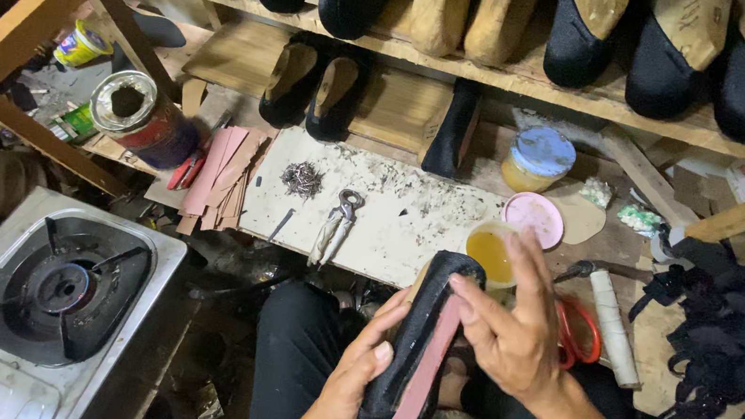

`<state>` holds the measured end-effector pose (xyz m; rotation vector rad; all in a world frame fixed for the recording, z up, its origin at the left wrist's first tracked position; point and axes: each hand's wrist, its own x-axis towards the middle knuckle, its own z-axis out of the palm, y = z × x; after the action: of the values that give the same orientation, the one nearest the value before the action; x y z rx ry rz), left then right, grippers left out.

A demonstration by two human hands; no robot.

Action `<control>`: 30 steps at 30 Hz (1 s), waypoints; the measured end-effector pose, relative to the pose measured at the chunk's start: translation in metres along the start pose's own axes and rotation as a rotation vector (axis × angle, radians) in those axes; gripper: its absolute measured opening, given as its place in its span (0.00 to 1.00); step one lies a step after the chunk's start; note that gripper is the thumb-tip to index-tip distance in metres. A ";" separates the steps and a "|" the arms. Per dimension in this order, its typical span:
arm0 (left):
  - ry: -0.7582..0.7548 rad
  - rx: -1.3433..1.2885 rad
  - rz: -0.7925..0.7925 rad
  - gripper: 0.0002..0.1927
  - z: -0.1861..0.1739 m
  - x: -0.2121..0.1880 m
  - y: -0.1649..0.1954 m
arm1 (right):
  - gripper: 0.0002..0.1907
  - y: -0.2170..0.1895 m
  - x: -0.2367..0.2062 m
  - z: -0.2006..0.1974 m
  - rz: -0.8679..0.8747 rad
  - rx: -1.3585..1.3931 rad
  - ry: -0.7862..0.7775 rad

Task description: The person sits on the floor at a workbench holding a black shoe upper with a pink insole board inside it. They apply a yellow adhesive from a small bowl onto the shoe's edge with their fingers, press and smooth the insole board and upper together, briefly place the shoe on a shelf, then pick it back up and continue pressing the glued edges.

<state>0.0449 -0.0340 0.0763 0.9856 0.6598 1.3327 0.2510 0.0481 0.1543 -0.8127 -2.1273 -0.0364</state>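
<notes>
The black shoe upper point(421, 339) on its last stood nearly upright over the person's lap, at six o'clock in the view, a pink insole strip point(426, 363) lying along its bottom. The left hand point(357, 369) cupped its seven-o'clock side, fingers wrapped on the fabric. The right hand point(514, 326) came in from four o'clock, wrist bent, fingers spread flat and pressing the strip's upper end against the shoe. Room was tight: a gas stove point(48, 302) crowded the nine-o'clock side, red scissors point(577, 331) and a white roll point(616, 327) lay just beside the right wrist. Beyond, at twelve o'clock, a cup of yellow glue point(487, 252) sat just behind the shoe's tip on the white board point(390, 216), with pincers point(337, 224) and a heap of tacks point(302, 179). Farthest, a wooden shelf point(502, 79) bore a row of lasted shoes.
</notes>
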 end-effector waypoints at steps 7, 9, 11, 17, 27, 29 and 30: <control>0.127 -0.343 -0.192 0.42 -0.010 0.000 0.005 | 0.13 0.030 -0.003 -0.003 0.209 -0.072 -0.077; 0.139 -0.367 -0.207 0.44 -0.012 0.000 0.007 | 0.14 0.044 -0.006 0.001 0.293 -0.187 -0.209; 0.156 -0.367 -0.221 0.44 -0.013 0.000 0.009 | 0.16 0.056 -0.011 0.006 0.360 -0.311 -0.397; 0.132 -0.327 -0.223 0.44 -0.009 -0.003 0.015 | 0.15 0.068 -0.015 0.011 0.331 -0.254 -0.366; 0.035 -0.200 -0.057 0.38 -0.005 0.002 0.008 | 0.26 -0.006 -0.009 0.010 0.057 -0.013 -0.036; 0.034 -0.155 -0.057 0.38 -0.006 0.003 0.004 | 0.28 -0.011 -0.008 0.015 0.006 -0.111 -0.087; 0.036 -0.132 -0.056 0.38 -0.008 0.002 0.003 | 0.27 -0.012 -0.008 0.016 0.016 -0.135 -0.085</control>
<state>0.0375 -0.0302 0.0754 0.8333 0.6142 1.3296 0.2368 0.0394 0.1411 -0.9248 -2.2167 -0.1399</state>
